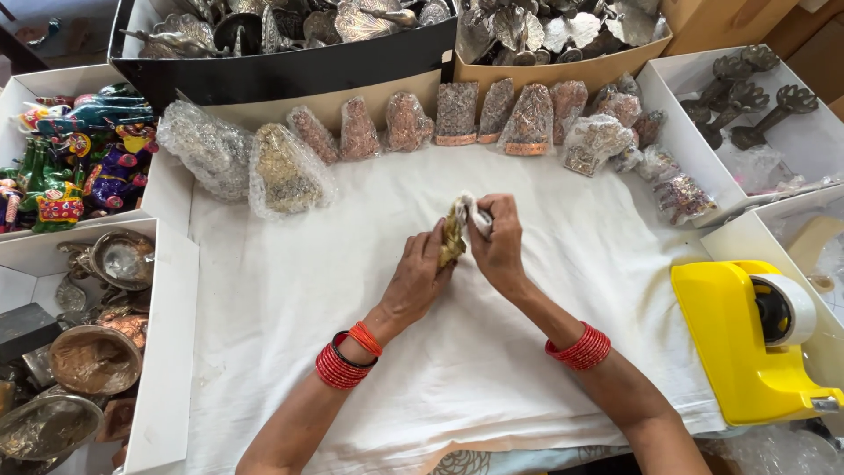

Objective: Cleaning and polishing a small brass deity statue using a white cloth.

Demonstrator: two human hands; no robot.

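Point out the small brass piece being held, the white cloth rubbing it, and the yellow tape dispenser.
brass piece (452, 239), head view, its exposed golden body.
white cloth (469, 209), head view, bunched top.
yellow tape dispenser (734, 343), head view, flat yellow side.

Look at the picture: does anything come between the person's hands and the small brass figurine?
Nothing visible does. The left hand grips the small brass figurine directly, and the right hand presses a white cloth against its top, above the white table covering.

Both forearms reach forward and angle inward; the left hand (420, 274) and right hand (498, 246) meet, fingers curled closed, knuckles up.
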